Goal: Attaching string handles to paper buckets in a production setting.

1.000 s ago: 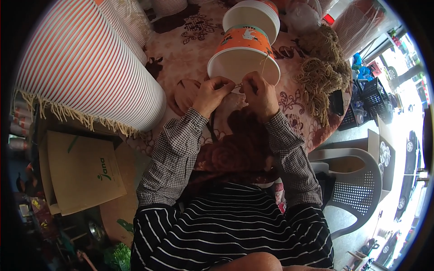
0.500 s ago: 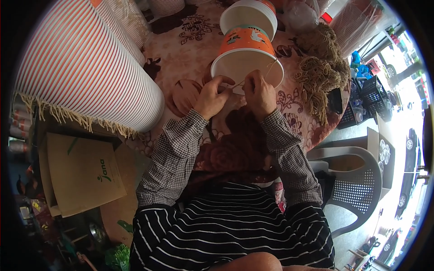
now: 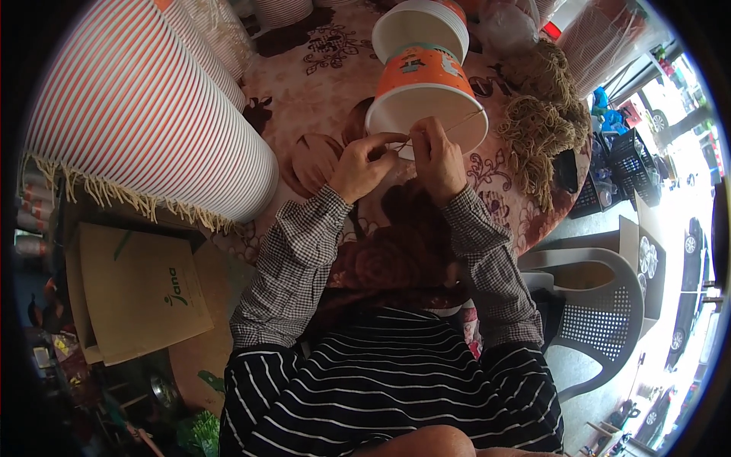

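An orange paper bucket with printed figures and a white inside lies tipped, its mouth toward me. From the right side of its rim a thin beige string runs across the opening to my fingers. My right hand pinches the string in front of the lower rim. Close beside it, my left hand has thumb and forefinger closed on the string's other part. The fingertips nearly meet, so exactly how the string lies between them is hidden. Behind this bucket lie more nested buckets, also on their sides.
A long stack of nested buckets with strings hanging along it leans at the left. Heaped beige strings lie at the table's right. A flowered cloth covers the table. An open cardboard box and a grey plastic chair flank me.
The bucket has shifted slightly right and toward me, turning a little. The string has straightened across its mouth. My left fingertips have come nearer to my right hand.
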Demonstrator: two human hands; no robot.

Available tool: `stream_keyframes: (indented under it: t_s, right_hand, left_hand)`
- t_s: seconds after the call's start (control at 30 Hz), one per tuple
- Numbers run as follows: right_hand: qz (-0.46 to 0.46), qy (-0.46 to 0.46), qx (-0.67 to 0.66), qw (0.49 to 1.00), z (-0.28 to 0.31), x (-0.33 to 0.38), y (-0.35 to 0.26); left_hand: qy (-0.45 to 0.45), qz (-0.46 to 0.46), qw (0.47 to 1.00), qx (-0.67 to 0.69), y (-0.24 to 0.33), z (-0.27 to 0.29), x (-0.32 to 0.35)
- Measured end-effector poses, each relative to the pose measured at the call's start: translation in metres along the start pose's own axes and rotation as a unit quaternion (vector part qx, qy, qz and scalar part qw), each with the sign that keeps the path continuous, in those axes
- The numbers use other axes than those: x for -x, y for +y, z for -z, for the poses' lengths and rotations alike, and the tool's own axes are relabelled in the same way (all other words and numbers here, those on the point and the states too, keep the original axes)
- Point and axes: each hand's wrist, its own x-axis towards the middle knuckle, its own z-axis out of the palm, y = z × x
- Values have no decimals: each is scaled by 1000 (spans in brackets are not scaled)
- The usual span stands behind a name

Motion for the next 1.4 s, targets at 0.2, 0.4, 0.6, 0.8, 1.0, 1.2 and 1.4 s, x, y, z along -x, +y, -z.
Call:
stream_keyframes:
  t_s: [0.2,0.4,0.6,0.8,1.0,1.2,1.4]
  right_hand:
    - [4,-4,-18,1000,1,1,-4]
    - [16,-19,-30,999,-2,2,-6]
    - [32,-27,-43,998,1,3,-9]
    - [19,-31,-71,997,1,2,-13]
    - [-64,-34,-195,978,4,1,-10]
    - [-26,29,-179,983,18,3,-17]
    - [50,194,-233,952,41,-3,-5]
  left_hand:
    - [91,-88,990,-56,-1,-6,1]
    - [57,-19,998,30,-6,-8,0]
    - [85,-20,995,50,-4,-7,0]
    - [87,-77,993,-21,-9,-7,-1]
    - [78,-105,990,-44,-5,-8,-2]
    - [83,-121,978,-151,-4,-2,1]
    - [126,-117,968,-182,-5,0,1]
